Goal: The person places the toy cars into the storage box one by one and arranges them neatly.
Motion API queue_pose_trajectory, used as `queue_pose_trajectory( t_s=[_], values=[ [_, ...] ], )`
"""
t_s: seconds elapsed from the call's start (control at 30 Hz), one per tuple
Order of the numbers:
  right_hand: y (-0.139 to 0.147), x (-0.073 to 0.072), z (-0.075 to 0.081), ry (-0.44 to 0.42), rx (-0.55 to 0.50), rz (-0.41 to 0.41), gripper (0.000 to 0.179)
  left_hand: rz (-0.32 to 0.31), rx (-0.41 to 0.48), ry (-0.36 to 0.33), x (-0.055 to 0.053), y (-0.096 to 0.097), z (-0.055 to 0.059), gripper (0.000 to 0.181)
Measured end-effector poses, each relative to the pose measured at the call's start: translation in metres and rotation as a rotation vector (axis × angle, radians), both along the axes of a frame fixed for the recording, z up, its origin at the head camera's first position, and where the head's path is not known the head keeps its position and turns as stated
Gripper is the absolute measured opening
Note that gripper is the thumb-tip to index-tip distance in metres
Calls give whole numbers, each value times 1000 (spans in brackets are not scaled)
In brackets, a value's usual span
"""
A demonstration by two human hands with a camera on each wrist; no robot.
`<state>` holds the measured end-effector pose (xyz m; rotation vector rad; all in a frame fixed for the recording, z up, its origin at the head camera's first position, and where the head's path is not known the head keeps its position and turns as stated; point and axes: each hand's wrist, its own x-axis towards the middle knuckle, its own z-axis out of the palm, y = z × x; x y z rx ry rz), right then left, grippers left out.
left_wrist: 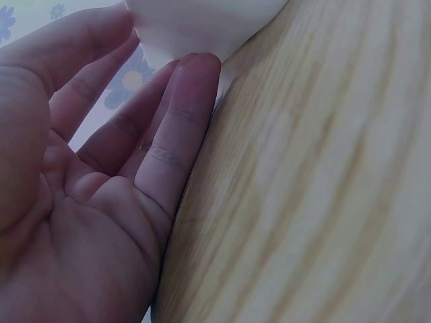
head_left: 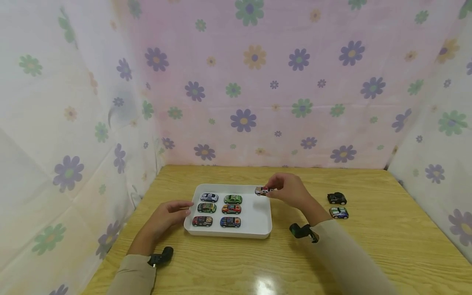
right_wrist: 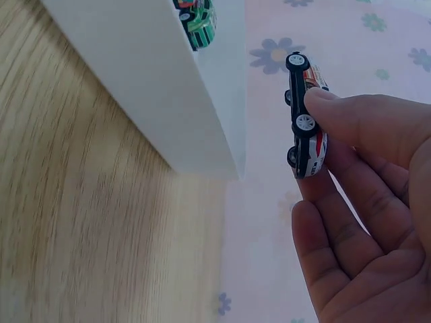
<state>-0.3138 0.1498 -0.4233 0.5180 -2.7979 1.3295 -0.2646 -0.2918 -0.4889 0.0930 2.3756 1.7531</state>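
My right hand [head_left: 290, 191] pinches a small white, red and black toy car [head_left: 261, 191] between thumb and fingers, above the back right corner of a white tray [head_left: 254, 223]. In the right wrist view, the car [right_wrist: 301, 118] shows its black underside and wheels. My left hand [head_left: 167, 217] is at the tray's left side, its fingertips touching the outer wall [left_wrist: 202, 30]. Inside the tray, several toy cars form two columns, among them a green car [head_left: 233, 199], a red and yellow car [head_left: 231, 209] and a blue car [head_left: 230, 222].
On the wooden table [head_left: 383, 237], right of the tray, stand a black toy car [head_left: 337, 198] and a white, green and blue toy car [head_left: 339, 212]. Flower-patterned cloth [head_left: 217, 123] walls the table at the back and sides. Each wrist wears a small black camera.
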Motion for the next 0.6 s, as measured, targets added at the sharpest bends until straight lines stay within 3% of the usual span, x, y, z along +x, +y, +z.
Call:
queue_pose_trajectory(
  t_s=[0.27,0.6],
  values=[
    [-23,-9,5,-27,63,3,20,-2,-2,15,-1,-3,-2,44],
    [-45,-19,-5,-27,161,30,21,-7,-57,20,-3,-5,-3,45]
  ],
)
